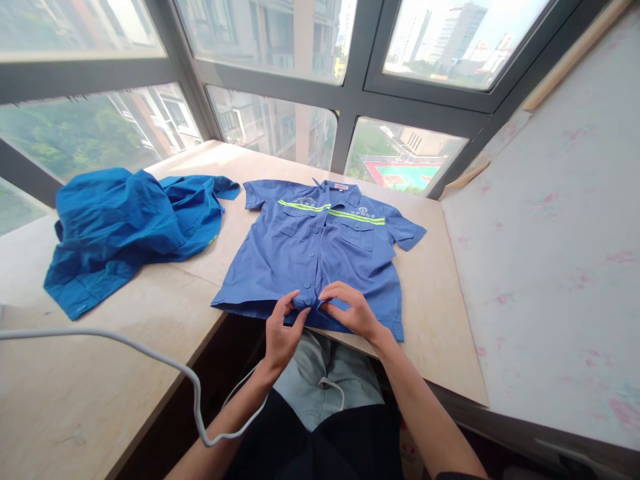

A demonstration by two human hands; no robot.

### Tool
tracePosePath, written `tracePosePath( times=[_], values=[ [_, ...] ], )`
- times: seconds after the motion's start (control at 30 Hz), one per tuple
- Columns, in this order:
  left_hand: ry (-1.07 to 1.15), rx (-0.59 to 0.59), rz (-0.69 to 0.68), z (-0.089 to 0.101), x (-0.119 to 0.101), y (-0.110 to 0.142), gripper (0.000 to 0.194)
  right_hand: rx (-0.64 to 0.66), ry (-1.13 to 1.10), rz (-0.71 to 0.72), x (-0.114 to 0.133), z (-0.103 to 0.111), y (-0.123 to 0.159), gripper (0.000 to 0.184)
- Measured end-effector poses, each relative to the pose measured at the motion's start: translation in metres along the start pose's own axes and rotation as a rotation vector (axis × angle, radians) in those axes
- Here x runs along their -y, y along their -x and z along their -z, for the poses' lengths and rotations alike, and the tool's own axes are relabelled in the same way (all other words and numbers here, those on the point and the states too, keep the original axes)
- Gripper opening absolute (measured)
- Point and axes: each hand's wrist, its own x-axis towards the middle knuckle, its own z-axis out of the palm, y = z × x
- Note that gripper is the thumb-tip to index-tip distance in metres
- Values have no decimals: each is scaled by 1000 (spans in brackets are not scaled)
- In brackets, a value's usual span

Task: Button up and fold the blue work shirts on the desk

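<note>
A blue short-sleeved work shirt (295, 247) lies front side up on the wooden surface, its collar toward the window. Yellow-green reflective stripes cross its chest above two flap pockets. Down the front placket runs a row of buttons, and the lower front edges are apart. My left hand (286, 327) pinches the hem by the lowest button, thumb and fingers on the cloth. Just to its right, my right hand (353, 308) grips the other front edge near the hem. Its fingertips partly cover the fabric there.
A crumpled darker blue garment (130, 227) lies on the left of the wooden surface (200, 293). A white cable (150, 357) loops across the left side to my left arm. Windows (280, 127) stand behind, and a flowered wall (545, 253) bounds the right.
</note>
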Motion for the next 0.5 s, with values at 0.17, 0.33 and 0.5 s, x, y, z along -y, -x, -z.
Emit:
tracePosePath(
  times=[0.17, 0.33, 0.5],
  values=[
    [-33, 136, 92, 5, -7, -2, 28, -11, -33, -3, -11, -10, 6, 9],
    [75, 227, 302, 8, -22, -5, 24, -73, -23, -56, -18, -13, 16, 7],
    [-45, 318, 413, 20, -24, -11, 30, -39, -19, -101, -24, -17, 21, 7]
  ],
)
